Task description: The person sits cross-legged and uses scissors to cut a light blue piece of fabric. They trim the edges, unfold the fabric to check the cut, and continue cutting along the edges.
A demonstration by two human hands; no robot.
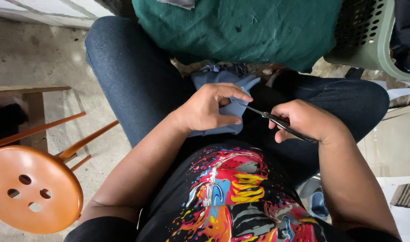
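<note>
Open floor left — orange stool (pixel 34 190) and green basket (pixel 371 40) crowd the sides.

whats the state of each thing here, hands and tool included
left hand: pinching the grey-blue fabric piece, which lies bunched on the lap
right hand: closed around the small black thread snips, tip at the fabric
orange round plastic stool: upright, unoccupied
green plastic basket: tilted

Between your left hand (pixel 209 110) fingers: matt, soft blue-grey cloth (pixel 223 80). In your right hand (pixel 306 121) fingers: 1 small cutting tool (pixel 276 121), dark smooth metal, slight sheen. Beyond your fingertips: fuzzy green fabric (pixel 241 27). Left of your fingers: glossy orange plastic stool (pixel 32 192), rough concrete floor (pixel 39 58).
</note>
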